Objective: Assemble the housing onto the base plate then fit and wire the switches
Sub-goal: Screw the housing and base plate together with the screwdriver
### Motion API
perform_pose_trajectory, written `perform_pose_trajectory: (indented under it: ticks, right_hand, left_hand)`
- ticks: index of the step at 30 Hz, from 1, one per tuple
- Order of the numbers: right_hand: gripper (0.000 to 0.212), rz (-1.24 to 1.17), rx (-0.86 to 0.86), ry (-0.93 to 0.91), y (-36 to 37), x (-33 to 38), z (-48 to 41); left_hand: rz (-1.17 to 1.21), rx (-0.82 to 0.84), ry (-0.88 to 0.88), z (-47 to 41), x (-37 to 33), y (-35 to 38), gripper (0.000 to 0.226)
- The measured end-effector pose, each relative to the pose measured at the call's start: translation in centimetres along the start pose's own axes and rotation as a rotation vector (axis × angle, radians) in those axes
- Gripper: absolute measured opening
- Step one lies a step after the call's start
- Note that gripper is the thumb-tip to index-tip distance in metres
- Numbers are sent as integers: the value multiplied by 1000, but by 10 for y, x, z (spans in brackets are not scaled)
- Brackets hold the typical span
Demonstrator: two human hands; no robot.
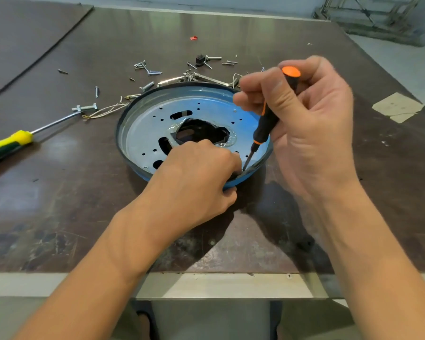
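A round blue housing (135,123) lies on the dark table with a perforated metal base plate (206,106) seated inside it, a large dark opening at its middle. My left hand (196,177) grips the housing's near rim, fingers curled over the edge. My right hand (304,119) holds a small black and orange screwdriver (265,126) almost upright. Its tip touches the plate near the front right rim, just beside my left fingers. A small black switch (200,60) sits among loose parts behind the housing.
Several loose screws and bolts (147,69) and thin wires (106,111) lie scattered behind and left of the housing. A yellow and green screwdriver (12,143) lies at the left. Tape patches (398,106) sit at the right. The table's front edge (206,276) is close to me.
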State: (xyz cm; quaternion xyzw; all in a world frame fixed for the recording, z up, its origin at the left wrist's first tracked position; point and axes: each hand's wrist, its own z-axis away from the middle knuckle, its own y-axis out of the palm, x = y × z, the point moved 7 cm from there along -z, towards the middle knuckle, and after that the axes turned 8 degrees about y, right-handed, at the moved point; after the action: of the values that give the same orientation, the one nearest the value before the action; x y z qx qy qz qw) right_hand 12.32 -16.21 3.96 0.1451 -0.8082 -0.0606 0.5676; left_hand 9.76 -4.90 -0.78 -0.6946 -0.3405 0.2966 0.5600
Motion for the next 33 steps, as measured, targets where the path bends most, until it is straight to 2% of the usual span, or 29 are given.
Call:
perform_pose_trajectory:
  ticks: [3, 5, 7, 12, 19, 24, 29, 33]
  right_hand:
    - [3, 2, 45, 34, 2, -3, -1]
    - [23, -48, 66, 77, 2, -5, -1]
    - [33, -64, 82, 100, 2, -5, -1]
    - [24, -1, 76, 95, 1, -2, -1]
    - [5, -27, -74, 5, -2, 0, 1]
    - [9, -38, -84, 29, 3, -4, 2]
    - [29, -53, 7, 76, 4, -7, 1]
    - [21, -7, 6, 56, 3, -7, 0]
  left_hand:
    - [1, -12, 0, 1, -1, -2, 27]
    - [4, -18, 2, 1, -1, -2, 24]
    - [2, -27, 5, 1, -2, -2, 24]
    - [4, -39, 1, 2, -1, -2, 25]
    - [-11, -18, -5, 1, 1, -1, 27]
    - [-22, -25, -5, 1, 0, -1, 26]
    - [11, 2, -4, 1, -1, -1, 26]
    - [18, 7, -4, 0, -2, -1, 26]
